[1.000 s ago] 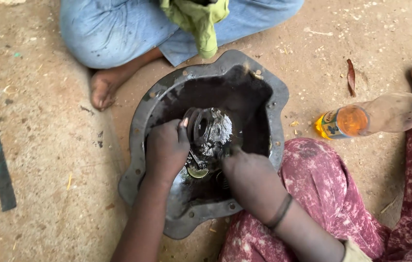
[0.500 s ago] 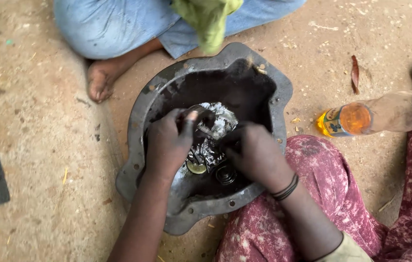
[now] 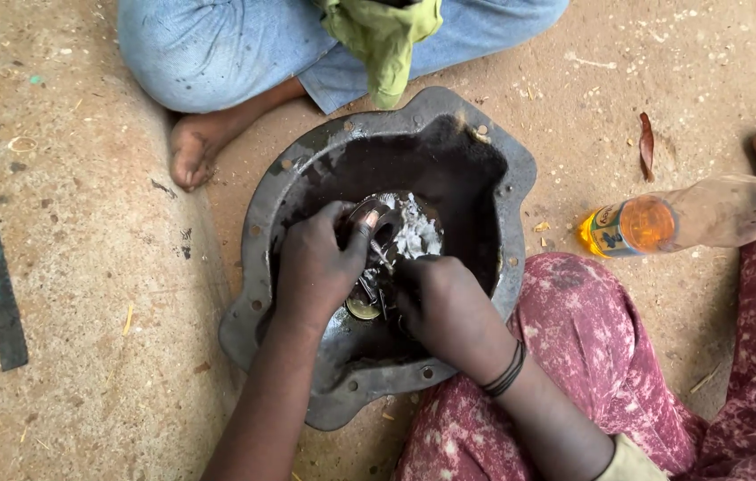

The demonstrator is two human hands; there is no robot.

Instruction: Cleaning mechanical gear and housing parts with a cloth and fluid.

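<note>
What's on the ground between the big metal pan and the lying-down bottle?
In the head view, mostly bare dirt lies between the metal pan and the bottle. Only a few small yellowish crumbs sit there, and nothing bigger.

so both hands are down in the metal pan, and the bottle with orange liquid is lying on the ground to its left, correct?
Not quite. Both the left hand and right hand are in the metal pan, but the head view shows the bottle lying to its right.
</note>
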